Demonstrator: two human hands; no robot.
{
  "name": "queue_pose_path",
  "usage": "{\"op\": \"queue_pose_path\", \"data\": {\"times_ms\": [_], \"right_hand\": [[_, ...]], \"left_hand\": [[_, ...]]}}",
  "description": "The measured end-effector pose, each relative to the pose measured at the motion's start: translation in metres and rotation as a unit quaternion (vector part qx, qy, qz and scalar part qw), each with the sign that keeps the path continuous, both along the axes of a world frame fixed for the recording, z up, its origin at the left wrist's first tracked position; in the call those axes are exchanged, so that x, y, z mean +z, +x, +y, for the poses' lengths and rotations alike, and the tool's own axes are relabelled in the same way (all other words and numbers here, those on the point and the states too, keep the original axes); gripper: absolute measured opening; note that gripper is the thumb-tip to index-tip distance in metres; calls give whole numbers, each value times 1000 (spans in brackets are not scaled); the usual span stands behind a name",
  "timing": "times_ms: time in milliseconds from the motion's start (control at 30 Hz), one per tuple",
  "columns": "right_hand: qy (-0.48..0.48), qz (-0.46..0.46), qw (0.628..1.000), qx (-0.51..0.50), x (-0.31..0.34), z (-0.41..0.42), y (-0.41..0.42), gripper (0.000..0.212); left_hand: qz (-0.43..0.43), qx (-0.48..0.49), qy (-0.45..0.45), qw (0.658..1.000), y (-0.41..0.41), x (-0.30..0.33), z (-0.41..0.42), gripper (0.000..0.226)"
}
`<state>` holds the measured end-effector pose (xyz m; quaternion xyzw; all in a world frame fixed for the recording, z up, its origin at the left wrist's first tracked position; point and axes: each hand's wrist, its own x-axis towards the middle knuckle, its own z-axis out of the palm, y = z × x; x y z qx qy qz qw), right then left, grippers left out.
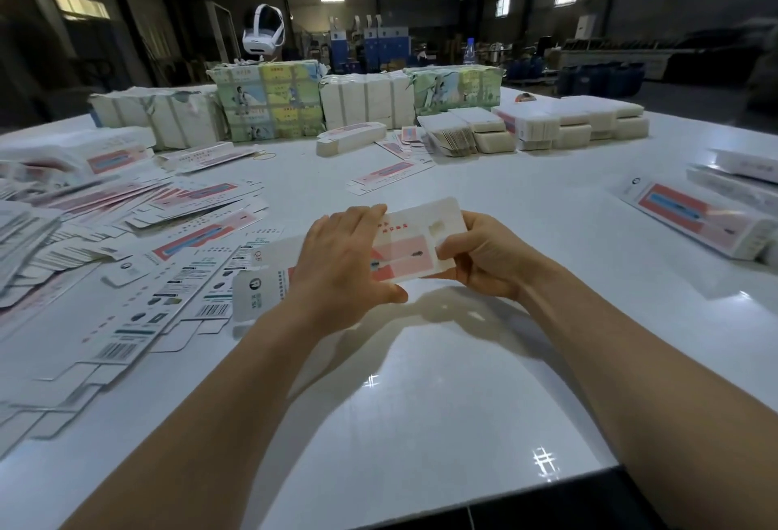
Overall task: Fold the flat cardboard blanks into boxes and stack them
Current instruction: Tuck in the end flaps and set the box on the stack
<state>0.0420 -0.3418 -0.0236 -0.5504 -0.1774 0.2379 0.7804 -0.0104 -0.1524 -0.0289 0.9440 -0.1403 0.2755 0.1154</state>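
A white cardboard blank with a pink panel and red print hovers above the middle of the white table. My left hand grips its left part, fingers over the top edge and thumb under the bottom edge. Its right end is pinched by my right hand, thumb on the printed face. The blank's left end sticks out past my left hand. A heap of flat blanks spreads over the table's left side. Folded boxes lie stacked at the right edge.
Wrapped bundles of blanks and stacks of white packs line the far side. A folded box and a loose blank lie beyond my hands. A white headset and a water bottle stand behind.
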Motion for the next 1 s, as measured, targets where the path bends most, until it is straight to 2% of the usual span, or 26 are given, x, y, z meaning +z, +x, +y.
{"op": "queue_pose_path", "data": {"times_ms": [367, 500, 600, 700, 767, 833, 1000], "right_hand": [[-76, -85, 993, -43, -8, 4, 3, 48], [-148, -184, 968, -87, -7, 6, -1, 55], [-139, -147, 975, -91, -6, 7, -2, 43], [-106, -70, 991, -27, -5, 5, -4, 27], [-118, -68, 991, -10, -5, 5, -6, 19], [-140, -80, 987, -23, -5, 7, -6, 18], [-166, -93, 980, -50, -8, 12, -7, 30]], "left_hand": [[8, 16, 35, 999, -1, 1, 6, 97], [14, 16, 38, 999, -2, 2, 10, 96], [5, 9, 34, 999, -3, 5, 8, 96], [-16, -5, 45, 999, -6, 8, 0, 95], [-22, -8, 59, 998, -8, 9, -3, 93], [-12, -5, 59, 998, -10, 9, -3, 87], [7, 35, 74, 997, -8, 14, 1, 68]]}}
